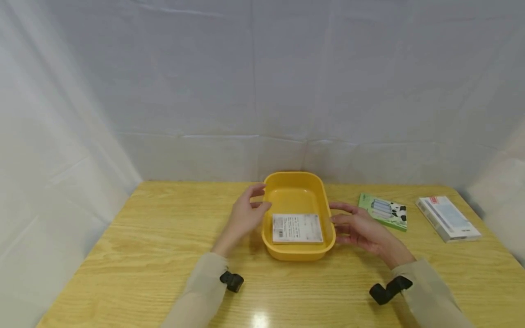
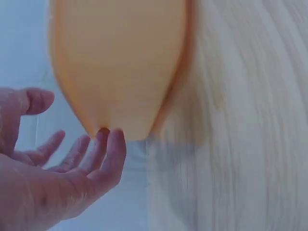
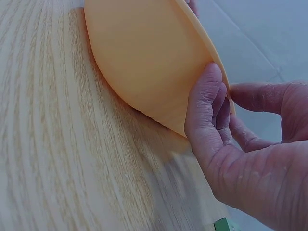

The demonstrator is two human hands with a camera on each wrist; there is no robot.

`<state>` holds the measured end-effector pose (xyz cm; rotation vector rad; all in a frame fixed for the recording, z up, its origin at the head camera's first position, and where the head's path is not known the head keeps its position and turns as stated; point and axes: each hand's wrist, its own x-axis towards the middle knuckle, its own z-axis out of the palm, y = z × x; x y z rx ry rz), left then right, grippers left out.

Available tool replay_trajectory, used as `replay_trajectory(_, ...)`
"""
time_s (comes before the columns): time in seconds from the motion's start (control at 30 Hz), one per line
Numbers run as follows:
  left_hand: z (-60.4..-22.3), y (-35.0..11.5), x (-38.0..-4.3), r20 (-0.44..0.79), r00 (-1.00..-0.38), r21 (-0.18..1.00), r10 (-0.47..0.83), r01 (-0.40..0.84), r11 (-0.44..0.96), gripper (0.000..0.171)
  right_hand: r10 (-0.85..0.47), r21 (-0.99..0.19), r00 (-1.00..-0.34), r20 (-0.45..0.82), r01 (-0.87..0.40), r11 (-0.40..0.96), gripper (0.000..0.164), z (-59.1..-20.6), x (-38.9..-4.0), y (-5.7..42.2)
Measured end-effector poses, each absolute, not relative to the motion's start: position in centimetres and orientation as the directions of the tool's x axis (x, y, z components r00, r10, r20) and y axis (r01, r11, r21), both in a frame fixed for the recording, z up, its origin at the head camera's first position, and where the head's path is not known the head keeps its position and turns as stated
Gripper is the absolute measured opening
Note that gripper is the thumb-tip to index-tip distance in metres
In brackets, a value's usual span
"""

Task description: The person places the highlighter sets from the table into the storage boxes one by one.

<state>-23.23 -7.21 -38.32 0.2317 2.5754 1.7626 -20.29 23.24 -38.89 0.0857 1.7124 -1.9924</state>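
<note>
1. Yellow plastic tub (image 1: 298,256), lower centre of frame, flanked by hands, apparently for balance
2. Right hand (image 1: 362,228): thumb and fingers pinching rim
3. Left hand (image 1: 244,212): fingers loosely curved, tips against wall
4. Printed booklet (image 1: 297,228) flat inside, near end

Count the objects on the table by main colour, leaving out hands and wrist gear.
Yellow: 1, the bin
Mostly white: 2, the flat printed item inside the bin and the rightmost box
Mostly green: 1, the panda pack
Total: 4
</note>
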Motion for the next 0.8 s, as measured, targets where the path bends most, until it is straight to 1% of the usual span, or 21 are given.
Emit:
replay_trajectory(0.1,-38.0,-7.4,-23.3,-0.068,-0.994,0.980,0.089,-0.050,0.191,0.052,-0.323,-0.904,-0.868,-0.376,0.421,-0.081,0.066,-38.9,-20.4,23.2)
replay_trajectory(0.17,-37.8,-7.6,-23.4,-0.169,-0.982,0.982,0.085,-0.161,0.096,0.052,-0.317,-0.900,-0.868,-0.383,0.428,-0.082,0.065,-38.9,-20.4,23.2)
replay_trajectory(0.27,-37.9,-8.1,-23.4,-0.266,-0.958,0.964,0.108,-0.266,0.023,0.052,-0.317,-0.899,-0.867,-0.386,0.430,-0.082,0.066,-38.9,-20.4,23.2)
replay_trajectory(0.43,-38.1,-8.6,-23.6,-0.336,-0.930,0.939,0.150,-0.342,-0.017,0.051,-0.316,-0.896,-0.865,-0.389,0.435,-0.090,0.067,-39.0,-20.4,23.3)
replay_trajectory(0.53,-38.3,-8.8,-23.7,-0.365,-0.912,0.927,0.187,-0.374,-0.015,0.051,-0.317,-0.896,-0.865,-0.389,0.435,-0.088,0.066,-38.9,-20.4,23.2)
replay_trajectory(0.8,-38.8,-9.3,-23.9,-0.375,-0.877,0.915,0.300,-0.402,-0.032,0.055,-0.305,-0.921,-0.886,-0.350,0.385,-0.063,0.066,-38.9,-20.0,23.0)
